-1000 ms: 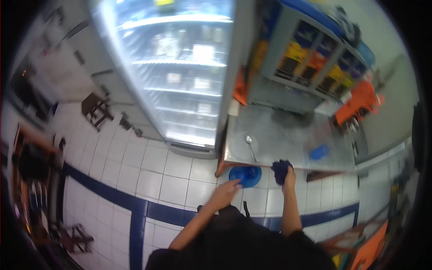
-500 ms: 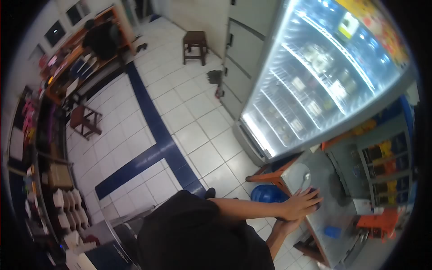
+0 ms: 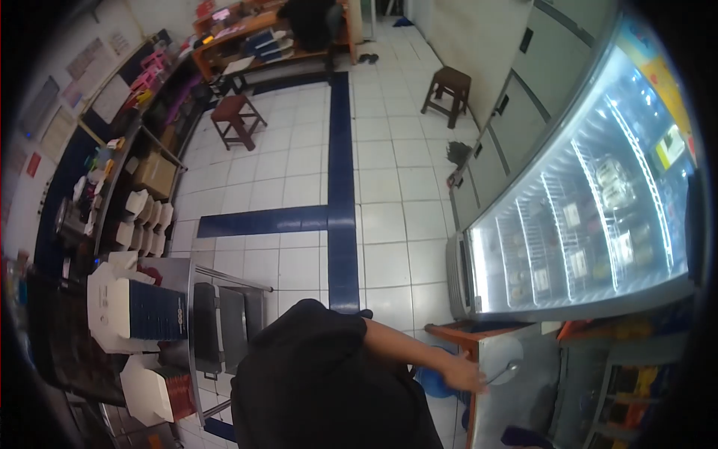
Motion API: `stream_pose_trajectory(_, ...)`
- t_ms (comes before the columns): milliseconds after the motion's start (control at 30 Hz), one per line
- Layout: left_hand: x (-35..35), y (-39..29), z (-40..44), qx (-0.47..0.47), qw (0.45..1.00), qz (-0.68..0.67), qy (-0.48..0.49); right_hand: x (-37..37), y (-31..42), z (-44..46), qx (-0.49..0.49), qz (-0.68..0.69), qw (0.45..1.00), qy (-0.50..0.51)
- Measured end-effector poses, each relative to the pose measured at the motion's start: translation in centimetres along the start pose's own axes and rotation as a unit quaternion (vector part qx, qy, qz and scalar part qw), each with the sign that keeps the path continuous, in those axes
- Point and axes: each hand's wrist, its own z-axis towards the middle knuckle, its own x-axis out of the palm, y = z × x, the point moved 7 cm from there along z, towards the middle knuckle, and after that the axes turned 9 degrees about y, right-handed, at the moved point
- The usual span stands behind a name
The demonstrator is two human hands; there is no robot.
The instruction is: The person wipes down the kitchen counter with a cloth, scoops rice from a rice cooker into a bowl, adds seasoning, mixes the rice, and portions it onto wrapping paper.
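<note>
One hand shows: your left hand (image 3: 467,375) has left the purple cloth (image 3: 525,438) on the surface (image 3: 512,405) and reached the spoon (image 3: 513,367); whether its blurred fingers grip, you cannot tell.

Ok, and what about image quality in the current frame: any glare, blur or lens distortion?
Head view: the lit fridge glares, its labels unreadable; head view: the left hand is smeared, its fingers hard to separate; head view: wide-lens distortion bows the fridge shelves, the corners go black, and the purple cloth is cut off by the bottom edge.
</note>
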Motion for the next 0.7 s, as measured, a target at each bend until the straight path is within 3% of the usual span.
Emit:
stream_pose_trajectory(67, -1.8, 4.4, -2.0, -0.054, 0.997, -0.007, -0.053, 0.6, 1.1, 2.3, -0.062, -0.092, 0.994, -0.015)
stream_pose_trajectory(133, -4.1, 9.0, -4.8, -0.017, 0.964, -0.235, -0.123, 2.2, 2.8, 4.0, -0.15, -0.185, 0.97, -0.038)
stream_pose_trajectory(167, -4.8, 10.5, -6.1, -0.018, 0.963, -0.228, -0.14, 3.6, 3.7, 4.2, -0.204, -0.231, 0.95, -0.049)
stream_pose_trajectory(233, -5.4, 13.6, -8.1, -0.017, 0.884, -0.415, -0.212, 8.3, 4.8, 2.9, -0.303, -0.297, 0.905, -0.03)
stream_pose_trajectory(267, -6.7, 13.3, -9.0, -0.015, 0.883, -0.41, -0.228, 11.6, 4.7, 1.1, -0.331, -0.293, 0.897, 0.023)
stream_pose_trajectory(333, -6.8, 12.9, -11.8, -0.003, 0.722, -0.664, -0.196, 21.2, 3.0, -5.7, -0.304, -0.158, 0.907, 0.246)
stream_pose_trajectory(367, -7.3, 13.9, -11.4, 0.077, 0.65, -0.733, -0.184, 26.6, 1.6, -10.0, -0.236, -0.051, 0.896, 0.374)
stream_pose_trajectory(400, -9.0, 14.6, -13.1, 0.087, 0.649, -0.731, -0.195, 31.9, 0.1, -14.6, -0.146, 0.032, 0.87, 0.469)
stream_pose_trajectory(467, -15.5, 16.7, -22.8, 0.138, 0.605, -0.577, -0.53, 39.9, 1.4, -20.2, -0.282, -0.149, 0.752, 0.577)
stream_pose_trajectory(533, -17.4, 10.9, -37.5, 0.291, 0.571, -0.647, -0.413, 46.7, -9.1, -21.7, -0.107, -0.214, 0.7, 0.673)
stream_pose_trajectory(567, -17.4, 8.6, -43.6, 0.29, 0.568, -0.645, -0.421, 49.7, -12.4, -23.8, -0.108, -0.21, 0.695, 0.679)
stream_pose_trajectory(600, -18.1, 5.7, -50.2, 0.309, 0.613, -0.522, -0.506, 52.4, -16.9, -26.8, 0.076, -0.147, 0.661, 0.731)
stream_pose_trajectory(633, -18.3, 4.0, -55.3, 0.32, 0.643, -0.385, -0.579, 54.2, -13.7, -31.2, 0.187, -0.116, 0.601, 0.769)
stream_pose_trajectory(667, -17.8, 4.7, -58.0, 0.321, 0.636, -0.384, -0.588, 55.7, -9.1, -36.0, 0.295, -0.1, 0.534, 0.786)
stream_pose_trajectory(700, -16.9, 5.2, -61.6, 0.14, 0.663, -0.162, -0.717, 58.8, -4.1, -40.1, 0.301, -0.006, 0.522, 0.798)
